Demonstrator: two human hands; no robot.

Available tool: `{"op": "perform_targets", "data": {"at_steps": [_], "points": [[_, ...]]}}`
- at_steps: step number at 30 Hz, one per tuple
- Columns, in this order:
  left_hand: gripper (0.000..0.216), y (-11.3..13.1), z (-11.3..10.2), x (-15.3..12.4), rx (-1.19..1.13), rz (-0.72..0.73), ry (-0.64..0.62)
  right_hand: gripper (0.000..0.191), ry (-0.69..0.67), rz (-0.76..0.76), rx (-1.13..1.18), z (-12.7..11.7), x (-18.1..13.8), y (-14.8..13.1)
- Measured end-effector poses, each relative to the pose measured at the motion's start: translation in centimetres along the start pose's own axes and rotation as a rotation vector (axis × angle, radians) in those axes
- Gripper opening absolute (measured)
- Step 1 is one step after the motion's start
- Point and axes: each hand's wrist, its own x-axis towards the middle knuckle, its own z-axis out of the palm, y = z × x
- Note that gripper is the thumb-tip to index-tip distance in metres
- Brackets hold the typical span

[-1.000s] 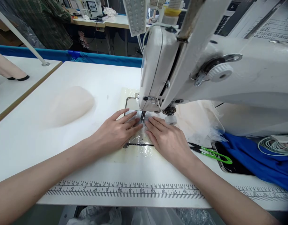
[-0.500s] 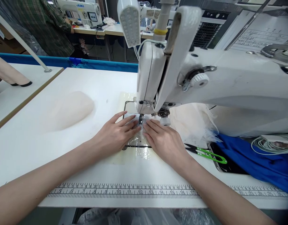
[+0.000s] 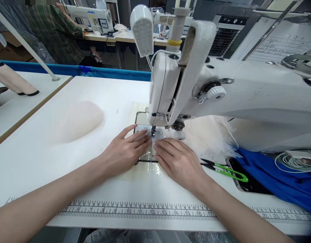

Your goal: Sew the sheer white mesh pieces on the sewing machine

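My left hand (image 3: 128, 148) lies on the needle plate with fingers stretched out and spread, fingertips just left of the presser foot (image 3: 153, 131). On the other side, my right hand (image 3: 179, 157) rests flat with its fingers close together, tips just in front of and to the right of the foot. The two hands' fingertips almost meet. Any thin cloth beneath them is too sheer to make out. Above stands the white sewing machine (image 3: 246, 89). A sheer pale fabric piece (image 3: 85, 118) lies on the white table to the left.
Right of the needle lies a heap of sheer pale fabric (image 3: 208, 138). Green-handled thread snips (image 3: 230, 172), a phone (image 3: 251, 184) and blue cloth (image 3: 277, 182) sit farther right. A printed ruler (image 3: 135, 211) runs along the front edge. Behind, a person in a plaid shirt (image 3: 54, 33) sits near another machine.
The whole view has shifted slightly down. My right hand has drawn back a little toward me from the presser foot; my left hand stays nearly in place.
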Motion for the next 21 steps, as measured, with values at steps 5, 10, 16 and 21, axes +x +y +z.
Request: {"op": "perform_targets", "data": {"at_steps": [5, 10, 16, 21], "points": [[0.035, 0.17, -0.19, -0.06, -0.021, 0.002, -0.007, 0.017, 0.011, -0.043, -0.03, -0.26, 0.07, 0.01], [0.035, 0.11, -0.15, -0.02, -0.029, -0.006, -0.005, 0.018, 0.006, -0.043, -0.053, -0.2, 0.1, -0.03], [0.036, 0.07, -0.07, 0.05, -0.039, -0.013, 0.001, 0.018, 0.017, -0.04, -0.076, 0.05, -0.01, 0.0], [0.035, -0.06, 0.04, 0.26, -0.019, -0.022, -0.003, 0.017, 0.023, -0.025, -0.092, 0.11, 0.12, 0.1]]}}
